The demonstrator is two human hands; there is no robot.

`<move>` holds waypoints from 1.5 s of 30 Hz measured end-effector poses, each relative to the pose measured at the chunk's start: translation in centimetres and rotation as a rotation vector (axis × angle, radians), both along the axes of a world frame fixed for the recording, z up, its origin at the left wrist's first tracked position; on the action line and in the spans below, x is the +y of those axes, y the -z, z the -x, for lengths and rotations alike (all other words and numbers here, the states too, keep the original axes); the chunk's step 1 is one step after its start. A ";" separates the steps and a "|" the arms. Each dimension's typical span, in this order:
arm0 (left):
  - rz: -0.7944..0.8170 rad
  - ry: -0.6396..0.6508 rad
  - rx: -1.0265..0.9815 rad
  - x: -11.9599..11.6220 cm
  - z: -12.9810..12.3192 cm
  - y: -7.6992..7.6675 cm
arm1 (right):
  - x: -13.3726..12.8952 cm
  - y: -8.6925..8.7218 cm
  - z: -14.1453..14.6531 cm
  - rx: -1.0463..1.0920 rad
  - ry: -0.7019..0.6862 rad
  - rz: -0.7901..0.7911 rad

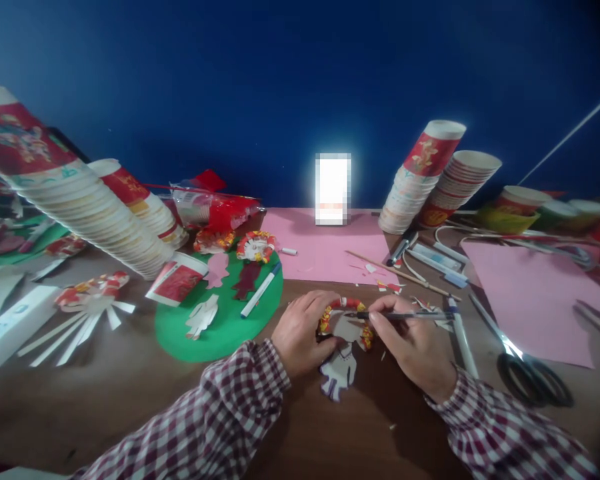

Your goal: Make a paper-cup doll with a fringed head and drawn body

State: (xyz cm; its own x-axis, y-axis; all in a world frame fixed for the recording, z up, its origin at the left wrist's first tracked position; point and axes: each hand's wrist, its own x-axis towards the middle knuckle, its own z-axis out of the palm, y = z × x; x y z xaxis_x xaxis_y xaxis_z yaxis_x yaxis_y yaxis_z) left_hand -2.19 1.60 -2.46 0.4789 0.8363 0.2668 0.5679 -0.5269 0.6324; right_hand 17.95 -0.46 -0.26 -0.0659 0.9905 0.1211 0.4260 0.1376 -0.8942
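A pale paper doll cut-out (pixel 339 370) with purple-edged legs lies on the brown table in front of me. Around its head is a ring-like red and yellow patterned paper piece (pixel 344 302). My left hand (pixel 305 333) curls at the left side of this piece, thumb and fingers closed on its edge. A slim dark pen (pixel 437 315) is pinched in my right hand (pixel 415 343), its tip over the doll's head. What lies under my left fingers is hidden.
Tall stacks of paper cups (pixel 95 200) lean at left; more cups (pixel 415 180) stand back right. A green disc (pixel 175 340) bears cut-outs and a marker (pixel 260 291). Scissors (pixel 530 373) lie at right beside pink paper (pixel 535 300). A blurred bright screen (pixel 333 190) stands behind.
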 end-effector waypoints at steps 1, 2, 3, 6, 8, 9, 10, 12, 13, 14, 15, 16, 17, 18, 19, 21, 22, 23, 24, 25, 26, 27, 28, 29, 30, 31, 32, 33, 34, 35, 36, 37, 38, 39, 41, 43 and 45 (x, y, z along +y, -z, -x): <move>0.001 -0.001 -0.008 0.0 -0.1 0.0 | 0.0 0.0 0.2 0.002 -0.010 -0.004; 0.001 -0.001 -0.015 0.0 -0.1 0.0 | 0.0 0.1 0.4 0.006 -0.021 -0.004; 0.000 -0.002 -0.020 0.0 -0.2 0.0 | -0.1 0.1 0.5 0.007 -0.030 -0.001; -0.005 -0.004 -0.033 -0.1 -0.4 0.0 | -0.1 0.1 0.8 -0.013 -0.038 -0.003; 0.000 -0.004 -0.038 -0.1 -0.5 -0.1 | -0.1 0.2 0.9 -0.042 -0.032 -0.039; 0.003 -0.005 -0.040 -0.1 -0.6 -0.2 | -0.1 0.2 0.9 -0.058 -0.027 -0.064; 0.006 -0.007 -0.041 -0.1 -0.6 -0.2 | -0.1 0.2 0.8 -0.073 -0.023 -0.087; 0.011 -0.019 -0.035 -0.1 -0.7 -0.3 | 0.0 0.2 0.8 -0.101 -0.014 -0.117; 0.014 -0.026 -0.029 -0.2 -0.7 -0.3 | 0.0 0.2 0.9 -0.113 -0.010 -0.126; 0.016 -0.034 -0.022 -0.2 -0.7 -0.2 | 0.0 0.2 0.9 -0.126 -0.006 -0.135; 0.020 -0.041 -0.014 -0.2 -0.8 -0.2 | 0.0 0.2 0.9 -0.139 -0.006 -0.143; 0.023 -0.048 -0.007 -0.2 -0.8 -0.2 | 0.1 0.3 0.9 -0.154 -0.005 -0.152; 0.026 -0.052 -0.002 -0.2 -0.8 -0.1 | 0.1 0.3 0.9 -0.166 -0.008 -0.160; 0.028 -0.054 0.002 -0.2 -0.9 -0.1 | 0.1 0.4 0.9 -0.177 -0.011 -0.164; 0.030 -0.055 0.003 -0.2 -0.9 -0.1 | 0.1 0.5 0.8 -0.185 -0.011 -0.164; 0.032 -0.057 0.004 -0.3 -0.9 -0.1 | 0.1 0.7 0.7 -0.190 -0.006 -0.153; 0.033 -0.060 0.003 -0.3 -0.9 -0.1 | 0.2 0.7 0.7 -0.191 -0.001 -0.144; 0.034 -0.063 0.003 -0.3 -0.9 -0.1 | 0.2 0.8 0.6 -0.191 0.003 -0.137; 0.035 -0.066 0.003 -0.3 -0.9 -0.1 | 0.2 0.8 0.6 -0.190 0.007 -0.133; 0.034 -0.068 0.004 -0.3 -0.9 -0.1 | 0.2 0.8 0.6 -0.192 0.009 -0.133; 0.032 -0.069 0.004 -0.3 -0.9 -0.1 | 0.2 0.8 0.6 -0.196 0.010 -0.137; 0.029 -0.069 0.004 -0.3 -0.9 -0.1 | 0.2 0.7 0.6 -0.200 0.010 -0.142; 0.025 -0.069 0.004 -0.3 -0.9 0.0 | 0.3 0.6 0.7 -0.201 0.009 -0.146; 0.022 -0.069 0.004 -0.3 -0.9 0.0 | 0.3 0.6 0.7 -0.199 0.008 -0.148; 0.020 -0.069 0.003 -0.3 -0.9 0.0 | 0.3 0.5 0.8 -0.194 0.008 -0.150; 0.018 -0.069 0.004 -0.3 -0.9 0.0 | 0.4 0.4 0.8 -0.188 0.008 -0.152; 0.017 -0.069 0.005 -0.3 -0.9 0.1 | 0.4 0.4 0.9 -0.185 0.009 -0.153; 0.017 -0.068 0.005 -0.3 -0.9 0.1 | 0.4 0.3 0.9 -0.185 0.011 -0.154; 0.017 -0.068 0.005 -0.3 -0.9 0.1 | 0.4 0.3 0.9 -0.185 0.010 -0.154; 0.018 -0.068 0.004 -0.3 -0.9 0.0 | 0.4 0.3 0.8 -0.184 0.008 -0.151; 0.018 -0.068 0.003 -0.3 -0.9 0.0 | 0.5 0.4 0.8 -0.181 0.005 -0.146; 0.019 -0.068 0.002 -0.3 -1.0 0.0 | 0.5 0.4 0.8 -0.178 0.003 -0.141; 0.019 -0.068 0.001 -0.3 -1.0 -0.1 | 0.5 0.4 0.8 -0.175 0.003 -0.136; 0.018 -0.066 0.001 -0.3 -1.0 -0.1 | 0.5 0.4 0.8 -0.174 0.005 -0.132; 0.020 -0.066 0.004 -0.3 -1.1 -0.2 | 0.4 0.4 0.8 -0.176 0.008 -0.124; 0.021 -0.074 0.011 -0.3 -1.1 -0.2 | 0.4 0.4 0.8 -0.175 0.008 -0.115; 0.020 -0.080 0.017 -0.3 -1.1 -0.1 | 0.4 0.3 0.8 -0.173 0.007 -0.114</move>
